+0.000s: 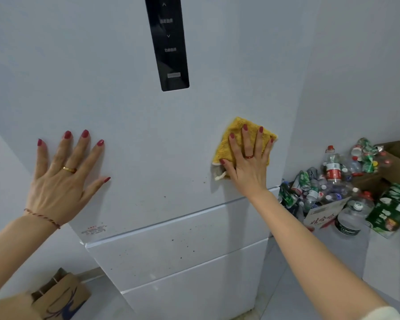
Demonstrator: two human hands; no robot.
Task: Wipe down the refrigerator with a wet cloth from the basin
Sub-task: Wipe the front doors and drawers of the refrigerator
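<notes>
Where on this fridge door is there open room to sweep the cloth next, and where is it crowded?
The door is bare between the left hand and the yellow cloth under the right hand, below the black control panel. Crowded: bottles and cans piled on the floor right of the fridge.

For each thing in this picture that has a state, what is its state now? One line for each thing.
left hand: open, flat on the door, holds nothing
right hand: open, presses the cloth on the door
yellow cloth: spread flat against the door
refrigerator door: closed, dark specks near its lower edge
lower drawers: closed, speckled
paper bag: lying on the floor
</notes>
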